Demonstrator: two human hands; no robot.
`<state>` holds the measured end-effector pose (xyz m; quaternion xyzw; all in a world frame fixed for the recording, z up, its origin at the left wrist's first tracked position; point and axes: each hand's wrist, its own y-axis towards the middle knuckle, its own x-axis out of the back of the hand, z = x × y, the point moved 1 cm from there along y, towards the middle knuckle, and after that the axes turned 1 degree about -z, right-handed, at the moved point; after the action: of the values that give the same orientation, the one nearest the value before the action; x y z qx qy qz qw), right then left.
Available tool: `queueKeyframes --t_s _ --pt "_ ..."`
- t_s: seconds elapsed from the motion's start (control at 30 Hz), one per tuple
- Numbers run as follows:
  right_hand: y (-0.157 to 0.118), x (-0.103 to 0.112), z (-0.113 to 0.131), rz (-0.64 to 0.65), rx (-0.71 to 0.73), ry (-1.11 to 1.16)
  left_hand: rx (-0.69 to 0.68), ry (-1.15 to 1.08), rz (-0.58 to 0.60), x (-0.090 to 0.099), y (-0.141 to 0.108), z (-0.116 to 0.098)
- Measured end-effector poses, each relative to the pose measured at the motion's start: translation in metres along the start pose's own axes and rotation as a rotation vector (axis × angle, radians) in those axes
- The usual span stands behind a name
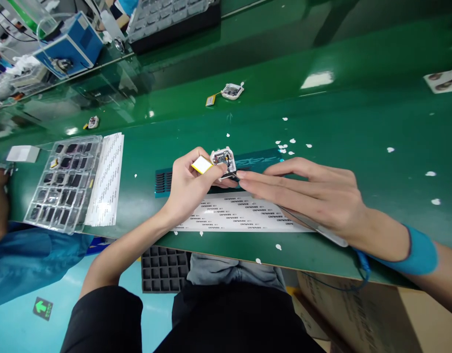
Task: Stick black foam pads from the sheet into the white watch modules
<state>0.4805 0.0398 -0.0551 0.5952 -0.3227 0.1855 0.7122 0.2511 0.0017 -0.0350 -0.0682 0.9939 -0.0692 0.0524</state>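
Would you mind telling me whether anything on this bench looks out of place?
Small white scraps lie scattered on the green bench top, several just beyond the right hand, looking like stray litter. Nothing looks clearly spilled or damaged.

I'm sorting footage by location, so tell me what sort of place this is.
Probably an electronics assembly workshop: the left hand holds a small white casing with its circuit board exposed, and a clear compartment tray of small parts lies on the green bench.

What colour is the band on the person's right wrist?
Blue. The wristband shows best in the head view.
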Motion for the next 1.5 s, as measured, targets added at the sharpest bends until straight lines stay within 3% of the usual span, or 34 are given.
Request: queueKeyframes --t_s 0.4,0.77,0.9,1.1,1.2,1.37,1.5 --pt "-0.012 -0.008 0.003 0.075 -0.257 0.304 -0.017 0.031 -0.029 -0.002 -0.003 0.001" --pt "0.010 0.008 0.007 0.079 -0.217 0.218 -0.074 0.053 -0.033 -0.007 0.001 0.014" --pt "0.005 0.006 0.006 0.013 -0.194 0.168 -0.094 0.048 -0.005 -0.006 -0.001 0.010" --pt "-0.009 -0.002 -0.002 0.073 -0.137 0.099 -0.074 0.070 -0.020 -0.004 -0.003 0.008" --pt "-0.008 0.003 -0.004 0.045 -0.095 0.080 -0.055 0.052 -0.027 -0.003 0.001 0.008" --pt "0.000 0.012 -0.009 0.098 -0.064 0.076 -0.121 0.080 -0.052 0.015 0.027 0.007" --pt "0.003 0.011 -0.016 0.039 -0.004 0.048 -0.174 0.320 -0.146 0.058 0.084 0.000"
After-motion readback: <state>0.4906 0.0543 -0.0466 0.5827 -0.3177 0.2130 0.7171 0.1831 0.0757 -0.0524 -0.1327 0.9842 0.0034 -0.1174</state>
